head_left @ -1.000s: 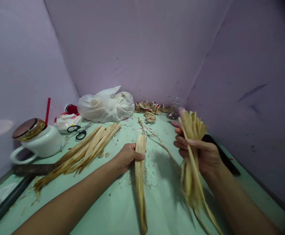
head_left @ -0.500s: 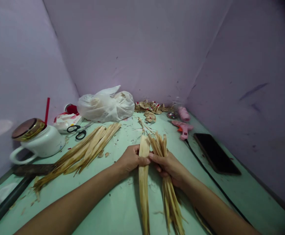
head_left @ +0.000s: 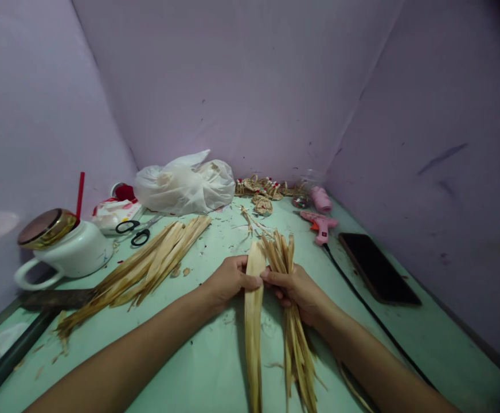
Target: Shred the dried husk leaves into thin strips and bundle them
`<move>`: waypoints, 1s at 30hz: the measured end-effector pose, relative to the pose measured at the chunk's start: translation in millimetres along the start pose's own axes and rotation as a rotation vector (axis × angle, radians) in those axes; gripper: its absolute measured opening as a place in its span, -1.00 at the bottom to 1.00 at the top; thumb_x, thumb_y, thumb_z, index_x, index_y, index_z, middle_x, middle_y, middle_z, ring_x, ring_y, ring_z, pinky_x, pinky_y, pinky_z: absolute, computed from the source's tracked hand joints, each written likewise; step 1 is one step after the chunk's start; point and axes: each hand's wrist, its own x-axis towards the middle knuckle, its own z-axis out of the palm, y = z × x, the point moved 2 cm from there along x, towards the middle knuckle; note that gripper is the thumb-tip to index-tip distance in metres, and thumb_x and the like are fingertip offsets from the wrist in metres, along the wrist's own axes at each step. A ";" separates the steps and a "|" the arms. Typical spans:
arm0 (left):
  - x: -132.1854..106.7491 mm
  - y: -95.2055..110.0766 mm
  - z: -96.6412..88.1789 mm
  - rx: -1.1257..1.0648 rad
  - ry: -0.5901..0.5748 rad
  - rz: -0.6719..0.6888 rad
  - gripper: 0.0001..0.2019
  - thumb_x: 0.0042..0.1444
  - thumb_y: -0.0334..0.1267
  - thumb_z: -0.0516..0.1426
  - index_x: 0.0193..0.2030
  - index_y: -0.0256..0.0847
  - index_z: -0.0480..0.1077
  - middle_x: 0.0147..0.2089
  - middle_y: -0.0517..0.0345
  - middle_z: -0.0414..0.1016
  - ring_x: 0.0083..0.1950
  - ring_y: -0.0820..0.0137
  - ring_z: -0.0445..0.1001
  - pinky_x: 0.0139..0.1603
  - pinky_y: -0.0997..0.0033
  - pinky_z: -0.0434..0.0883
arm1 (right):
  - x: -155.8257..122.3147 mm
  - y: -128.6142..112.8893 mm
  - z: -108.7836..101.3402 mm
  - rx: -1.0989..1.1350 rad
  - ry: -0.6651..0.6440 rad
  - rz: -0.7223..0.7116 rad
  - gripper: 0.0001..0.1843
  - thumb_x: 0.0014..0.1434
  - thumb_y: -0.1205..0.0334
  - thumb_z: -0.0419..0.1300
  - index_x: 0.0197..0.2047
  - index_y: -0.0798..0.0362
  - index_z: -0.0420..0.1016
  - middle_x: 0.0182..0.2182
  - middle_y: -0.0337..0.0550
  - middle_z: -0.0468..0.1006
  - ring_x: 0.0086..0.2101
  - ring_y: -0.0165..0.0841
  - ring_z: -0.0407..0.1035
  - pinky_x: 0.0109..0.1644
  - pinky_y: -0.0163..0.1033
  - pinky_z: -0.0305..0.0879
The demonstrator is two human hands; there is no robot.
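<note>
My left hand (head_left: 227,279) is closed on the top of a wide dried leaf strip (head_left: 253,332) that lies lengthwise on the green table (head_left: 215,367). My right hand (head_left: 295,289) grips a bundle of thin dried leaf strips (head_left: 295,344), its fingertips also pinching the wide strip right next to my left thumb. The bundle's upper ends fan out above my right hand; its lower ends trail toward me.
A pile of dried leaf strips (head_left: 147,267) lies at left. Black scissors (head_left: 135,230), a white mug (head_left: 63,249) with a gold lid, a plastic bag (head_left: 185,183), a pink glue gun (head_left: 319,223), a dark phone (head_left: 377,267) and woven straw pieces (head_left: 262,192) lie around.
My right hand has brought the bundle down from the raised right side to the table beside the wide strip, uncovering the glue gun and phone. In the last half second it barely moved.
</note>
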 end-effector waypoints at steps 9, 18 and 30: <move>1.6 1.4 -4.4 -0.084 -0.034 -0.044 -0.70 -0.38 -0.39 0.22 -0.38 -0.34 0.40 -0.48 0.08 0.46 -0.45 0.33 0.45 -0.34 0.31 0.36 | -0.4 -0.5 -0.7 -0.021 -0.037 -0.037 -0.77 -0.24 0.18 0.27 -0.54 0.14 0.35 -0.76 -0.35 0.26 -0.73 -0.57 0.08 -0.75 -0.45 -0.15; 0.6 3.7 -8.4 -0.110 0.016 -0.078 -0.64 -0.36 -0.32 0.29 -0.32 -0.36 0.41 -0.43 0.01 0.52 -0.43 0.34 0.50 -0.36 0.40 0.39 | 1.2 -1.1 -0.1 0.057 -0.036 -0.097 -0.80 -0.23 0.21 0.24 -0.52 0.15 0.35 -0.71 -0.29 0.35 -0.70 -0.54 0.15 -0.74 -0.46 -0.05; 5.3 -3.8 -10.1 0.025 0.206 0.050 -0.70 -0.35 -0.22 0.31 -0.52 -0.27 0.28 -0.62 0.18 0.42 -0.65 0.52 0.31 -0.68 0.58 0.08 | 2.0 0.0 -3.2 0.206 -0.070 -0.032 -0.78 -0.26 0.25 0.31 -0.52 0.16 0.37 -0.73 -0.32 0.30 -0.69 -0.57 0.14 -0.71 -0.50 0.01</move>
